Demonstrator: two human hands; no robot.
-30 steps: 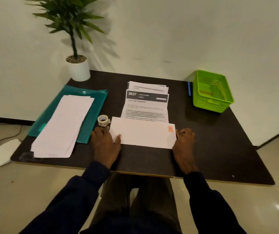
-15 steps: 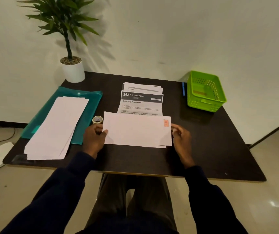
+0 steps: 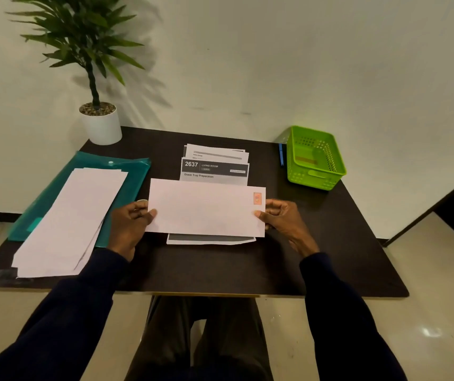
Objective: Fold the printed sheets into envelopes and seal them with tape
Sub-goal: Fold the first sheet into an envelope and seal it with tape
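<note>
Holding the white envelope (image 3: 206,207) by its two short ends. Pinching the left end with the left hand (image 3: 128,226), thumb on top; pinching the right end with the right hand (image 3: 283,221), fingers (image 3: 275,205) curled. Having the printed sheets (image 3: 214,167) just behind the envelope, a folded sheet (image 3: 209,240) showing under its near edge.

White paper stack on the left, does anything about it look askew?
Yes: the white paper stack lies slanted across the teal plastic folder, sheets fanned unevenly, near end on the dark table.
</note>
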